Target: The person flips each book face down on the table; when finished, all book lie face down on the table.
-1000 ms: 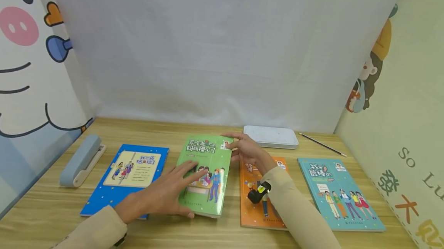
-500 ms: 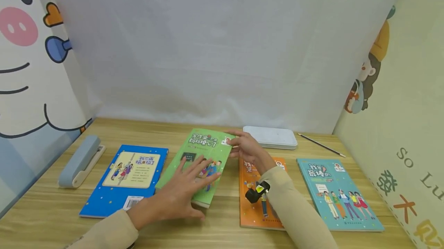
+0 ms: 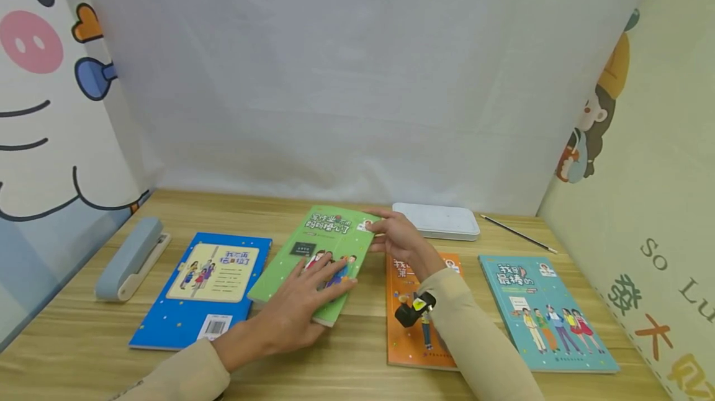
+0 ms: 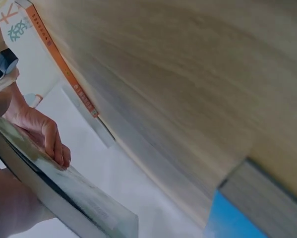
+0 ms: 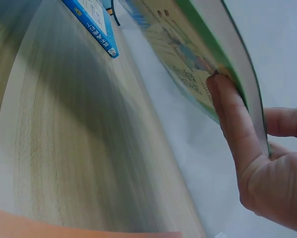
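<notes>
A green book (image 3: 329, 246) is held off the table at a slant, cover up, by both hands. My left hand (image 3: 290, 308) grips its lower part with fingers spread across the cover; the thumb is hidden from above. At the upper right edge, my right hand (image 3: 399, 236) pinches the book. The right wrist view shows the right hand (image 5: 277, 173) with fingers against the printed back cover (image 5: 183, 54) and other digits on the opposite side. From below, the left wrist view shows the book's page edge (image 4: 64, 208) between parts of the left hand (image 4: 14, 208).
A blue book (image 3: 184, 308) lies left, beside a blue-grey stapler (image 3: 131, 258). Under the right forearm is an orange book (image 3: 402, 345), with a teal book (image 3: 547, 314) farther right. A white case (image 3: 436, 221) and a pencil (image 3: 519, 233) lie at the back.
The green book has turned clockwise and tilted, its lower end swinging left. My left hand has shifted on the cover, and its thumb has gone out of sight. The right hand stays at the edge.
</notes>
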A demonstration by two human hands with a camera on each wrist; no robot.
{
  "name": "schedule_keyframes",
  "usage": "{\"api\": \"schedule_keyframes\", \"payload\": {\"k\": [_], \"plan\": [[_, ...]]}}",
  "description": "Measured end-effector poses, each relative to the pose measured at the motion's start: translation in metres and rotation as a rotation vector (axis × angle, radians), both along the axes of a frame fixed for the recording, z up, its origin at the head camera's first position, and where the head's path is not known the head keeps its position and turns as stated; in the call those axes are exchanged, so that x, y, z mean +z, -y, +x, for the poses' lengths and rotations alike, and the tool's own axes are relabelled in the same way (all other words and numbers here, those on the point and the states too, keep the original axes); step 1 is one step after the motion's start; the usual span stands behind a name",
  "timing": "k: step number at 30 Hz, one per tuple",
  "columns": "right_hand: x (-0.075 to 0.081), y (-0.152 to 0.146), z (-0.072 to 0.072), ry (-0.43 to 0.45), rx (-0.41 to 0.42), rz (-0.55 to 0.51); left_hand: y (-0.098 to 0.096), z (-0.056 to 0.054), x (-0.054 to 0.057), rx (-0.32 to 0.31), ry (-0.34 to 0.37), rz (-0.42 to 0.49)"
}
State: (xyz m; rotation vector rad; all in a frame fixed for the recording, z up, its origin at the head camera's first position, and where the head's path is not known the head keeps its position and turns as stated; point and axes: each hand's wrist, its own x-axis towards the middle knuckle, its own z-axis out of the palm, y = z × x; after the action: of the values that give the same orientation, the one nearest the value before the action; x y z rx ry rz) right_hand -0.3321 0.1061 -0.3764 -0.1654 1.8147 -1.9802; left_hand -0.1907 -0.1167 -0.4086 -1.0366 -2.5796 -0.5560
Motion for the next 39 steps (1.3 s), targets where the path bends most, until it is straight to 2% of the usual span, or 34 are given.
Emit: {"api": "schedule_keyframes", "payload": {"k": [7, 14, 20, 27, 32, 39], "plan": [[0.005, 0.000, 0.002, -0.018, 0.000, -0.001, -0.004, 0.004, 0.007, 0.049, 0.045, 0.099], [0.012, 0.000, 0.003, -0.041, -0.014, -0.005, -0.008, 0.005, 0.018, 0.089, 0.038, 0.231], [0.019, 0.000, 0.005, -0.041, -0.018, -0.008, -0.007, 0.006, 0.033, 0.117, 0.068, 0.342], [0.027, 0.003, 0.005, -0.071, -0.026, 0.019, -0.004, 0.004, 0.053, 0.179, 0.096, 0.364], [0.030, 0.005, 0.005, -0.071, -0.035, 0.037, -0.001, 0.003, 0.053, 0.165, 0.118, 0.416], [0.034, 0.006, 0.006, -0.091, -0.023, 0.047, 0.002, 0.000, 0.048, 0.131, 0.031, 0.462]]}}
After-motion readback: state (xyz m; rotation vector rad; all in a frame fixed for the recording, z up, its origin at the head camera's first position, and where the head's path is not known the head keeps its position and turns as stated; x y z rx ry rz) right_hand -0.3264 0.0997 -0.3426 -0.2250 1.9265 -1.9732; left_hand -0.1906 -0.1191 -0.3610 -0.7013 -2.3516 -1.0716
